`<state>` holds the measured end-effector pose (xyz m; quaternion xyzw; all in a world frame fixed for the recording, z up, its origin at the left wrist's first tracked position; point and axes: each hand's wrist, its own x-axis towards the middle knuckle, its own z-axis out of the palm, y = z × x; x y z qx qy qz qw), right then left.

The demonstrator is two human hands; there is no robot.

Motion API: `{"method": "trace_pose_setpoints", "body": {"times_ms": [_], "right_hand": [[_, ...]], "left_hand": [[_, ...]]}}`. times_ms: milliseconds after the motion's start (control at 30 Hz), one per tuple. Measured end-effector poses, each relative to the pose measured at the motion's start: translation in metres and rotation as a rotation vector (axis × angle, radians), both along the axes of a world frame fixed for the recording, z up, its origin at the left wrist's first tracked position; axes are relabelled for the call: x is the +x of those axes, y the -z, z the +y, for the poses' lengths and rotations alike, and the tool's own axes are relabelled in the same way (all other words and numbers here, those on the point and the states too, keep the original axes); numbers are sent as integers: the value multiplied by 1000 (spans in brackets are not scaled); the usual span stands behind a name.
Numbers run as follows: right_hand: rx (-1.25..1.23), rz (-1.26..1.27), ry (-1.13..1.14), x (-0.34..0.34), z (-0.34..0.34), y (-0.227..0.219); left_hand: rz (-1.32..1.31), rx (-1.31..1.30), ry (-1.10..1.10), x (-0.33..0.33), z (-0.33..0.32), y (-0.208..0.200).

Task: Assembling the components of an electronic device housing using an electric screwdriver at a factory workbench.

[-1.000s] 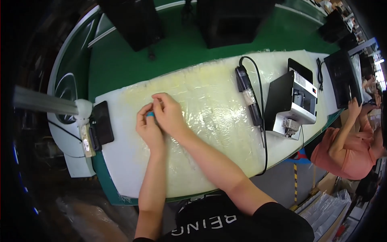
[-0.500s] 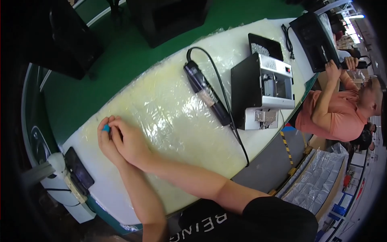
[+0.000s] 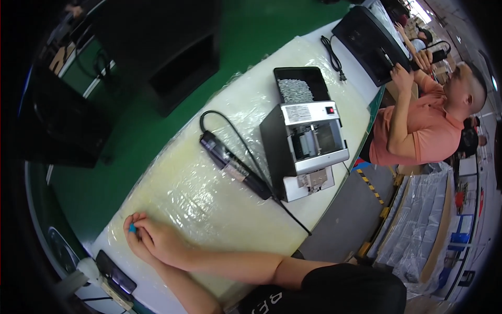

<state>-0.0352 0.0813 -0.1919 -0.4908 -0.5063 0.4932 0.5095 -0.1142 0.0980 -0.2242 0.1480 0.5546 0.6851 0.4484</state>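
At the left end of the film-covered table, my right hand (image 3: pixel 166 245) lies over my left hand (image 3: pixel 137 245), wrists crossed close together. The fingers of both hands are curled inward and touch each other. A small blue band (image 3: pixel 133 228) shows around a finger of the left hand, near the right fingertips. What the fingers may hold is hidden. Beyond them lies a dark electric screwdriver (image 3: pixel 232 166) with a black cable, apart from both hands. A screw feeder (image 3: pixel 306 144), black and silver with a red switch, stands to its right.
A black tray (image 3: pixel 319 92) with many small metal screws sits behind the feeder. A phone (image 3: pixel 116 271) lies at the table's left edge, beside a white clamp arm (image 3: pixel 88 269). On the right, a co-worker (image 3: pixel 418 125) in an orange shirt works over a black housing (image 3: pixel 368 44).
The view has shifted, so the table, tools and my hands appear lower in the picture. My hands stay together with curled fingers, and the screwdriver and feeder keep their places on the table.
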Motion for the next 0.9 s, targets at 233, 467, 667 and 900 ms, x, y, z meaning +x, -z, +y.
{"method": "trace_pose_setpoints", "body": {"times_ms": [233,467,667,900], "right_hand": [[5,37,37,-12,9,6],[172,-132,234,-33,7,5],[137,-59,258,-46,6,18],[177,-101,346,-38,9,8]], "left_hand": [[-177,89,90,31,-33,-1],[-284,133,132,14,-35,0],[-418,159,175,-7,-32,11],[-573,224,196,-14,-14,10]]}}
